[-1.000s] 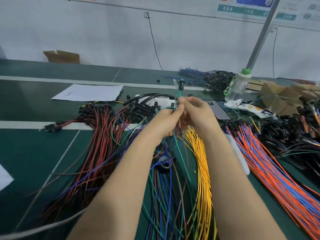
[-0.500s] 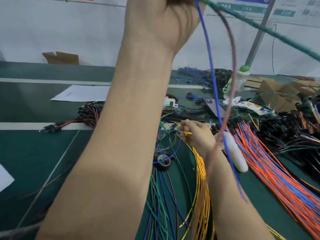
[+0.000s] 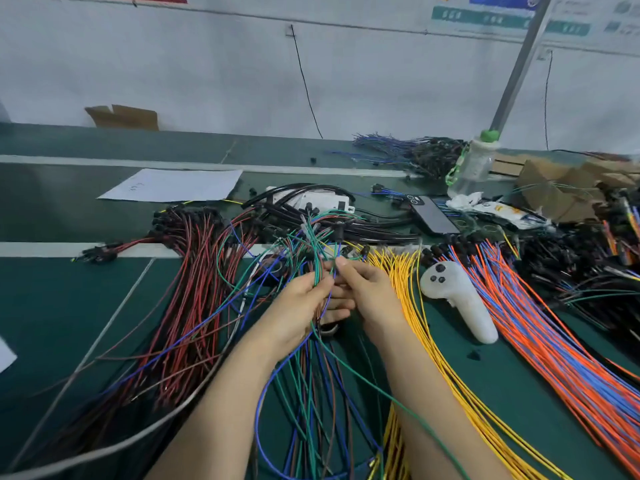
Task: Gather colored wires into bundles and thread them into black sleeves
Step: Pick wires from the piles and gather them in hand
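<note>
Mid-counter (image 3: 62, 306): a two-handed grip

The left hand (image 3: 297, 308) curls round a bundle of green, blue and brown wires (image 3: 312, 252) over the counter's middle; the right hand (image 3: 369, 292) pinches that bundle, just beside the yellow wires (image 3: 414, 306).

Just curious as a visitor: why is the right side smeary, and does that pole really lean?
Head view: the wide-angle lens likely tilts the pole; bottle and wall posters are blurred; left hand and right hand, gripping the colored wires, look sharper; lighting is even, shadows soft.
</note>
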Demonstrator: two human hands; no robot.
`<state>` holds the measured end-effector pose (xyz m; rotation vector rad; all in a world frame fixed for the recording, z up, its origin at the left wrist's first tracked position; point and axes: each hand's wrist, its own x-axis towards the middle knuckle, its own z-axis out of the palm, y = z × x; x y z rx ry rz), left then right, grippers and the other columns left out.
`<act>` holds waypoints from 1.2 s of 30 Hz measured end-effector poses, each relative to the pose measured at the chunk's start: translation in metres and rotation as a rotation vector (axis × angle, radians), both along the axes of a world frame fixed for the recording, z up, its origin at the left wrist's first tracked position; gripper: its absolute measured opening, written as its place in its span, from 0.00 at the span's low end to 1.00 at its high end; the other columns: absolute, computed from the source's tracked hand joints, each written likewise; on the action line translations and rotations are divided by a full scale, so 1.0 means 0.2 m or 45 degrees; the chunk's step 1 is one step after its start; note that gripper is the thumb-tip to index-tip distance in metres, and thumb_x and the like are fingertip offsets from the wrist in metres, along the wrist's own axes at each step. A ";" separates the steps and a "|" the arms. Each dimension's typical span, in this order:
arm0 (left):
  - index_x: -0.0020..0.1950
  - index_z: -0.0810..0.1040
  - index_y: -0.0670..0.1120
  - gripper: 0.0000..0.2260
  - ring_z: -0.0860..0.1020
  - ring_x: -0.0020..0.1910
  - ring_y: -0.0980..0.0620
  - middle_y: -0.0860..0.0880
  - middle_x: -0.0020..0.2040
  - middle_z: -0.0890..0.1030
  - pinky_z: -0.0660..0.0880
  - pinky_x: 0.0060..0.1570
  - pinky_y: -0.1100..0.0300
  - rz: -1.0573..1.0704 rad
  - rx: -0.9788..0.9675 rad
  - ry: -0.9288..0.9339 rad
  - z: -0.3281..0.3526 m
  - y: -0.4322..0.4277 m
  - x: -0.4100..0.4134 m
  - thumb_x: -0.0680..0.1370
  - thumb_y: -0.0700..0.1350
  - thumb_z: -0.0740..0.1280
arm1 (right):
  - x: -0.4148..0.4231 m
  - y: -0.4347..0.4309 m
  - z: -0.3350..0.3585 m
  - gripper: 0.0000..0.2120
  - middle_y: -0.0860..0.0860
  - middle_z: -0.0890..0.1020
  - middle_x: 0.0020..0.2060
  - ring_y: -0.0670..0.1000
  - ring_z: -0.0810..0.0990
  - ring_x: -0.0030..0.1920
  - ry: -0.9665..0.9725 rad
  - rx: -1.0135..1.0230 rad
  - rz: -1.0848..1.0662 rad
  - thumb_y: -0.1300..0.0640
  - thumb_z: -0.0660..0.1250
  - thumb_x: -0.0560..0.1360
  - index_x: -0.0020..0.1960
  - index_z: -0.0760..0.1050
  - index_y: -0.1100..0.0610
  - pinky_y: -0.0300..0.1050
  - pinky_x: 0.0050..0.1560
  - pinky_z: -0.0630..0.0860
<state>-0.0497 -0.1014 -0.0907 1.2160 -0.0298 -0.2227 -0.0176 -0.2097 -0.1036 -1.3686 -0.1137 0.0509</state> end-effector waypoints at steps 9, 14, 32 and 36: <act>0.52 0.76 0.39 0.11 0.84 0.36 0.54 0.46 0.39 0.85 0.78 0.32 0.67 -0.018 -0.020 -0.007 -0.01 0.03 0.00 0.82 0.41 0.56 | -0.01 -0.03 0.01 0.12 0.45 0.77 0.25 0.44 0.74 0.28 -0.071 -0.033 -0.165 0.66 0.65 0.76 0.35 0.74 0.57 0.34 0.30 0.71; 0.49 0.79 0.42 0.17 0.72 0.22 0.59 0.46 0.35 0.84 0.70 0.21 0.69 0.005 -0.060 0.120 -0.01 0.04 0.02 0.83 0.47 0.53 | -0.02 -0.03 0.01 0.09 0.51 0.73 0.30 0.49 0.72 0.30 -0.032 0.096 -0.167 0.68 0.63 0.77 0.41 0.71 0.57 0.41 0.35 0.69; 0.40 0.74 0.40 0.12 0.72 0.25 0.60 0.46 0.34 0.74 0.74 0.28 0.67 0.074 0.394 -0.272 -0.06 0.00 0.01 0.82 0.39 0.57 | 0.00 -0.03 0.04 0.14 0.46 0.75 0.25 0.41 0.70 0.24 -0.114 -0.775 -0.402 0.49 0.69 0.74 0.36 0.72 0.56 0.39 0.31 0.66; 0.42 0.75 0.39 0.10 0.72 0.25 0.61 0.46 0.33 0.74 0.74 0.27 0.67 0.091 0.468 -0.321 -0.06 -0.02 0.00 0.82 0.38 0.58 | -0.02 -0.04 0.06 0.16 0.48 0.73 0.24 0.45 0.68 0.25 -0.079 -0.792 -0.375 0.51 0.68 0.75 0.31 0.70 0.55 0.41 0.32 0.65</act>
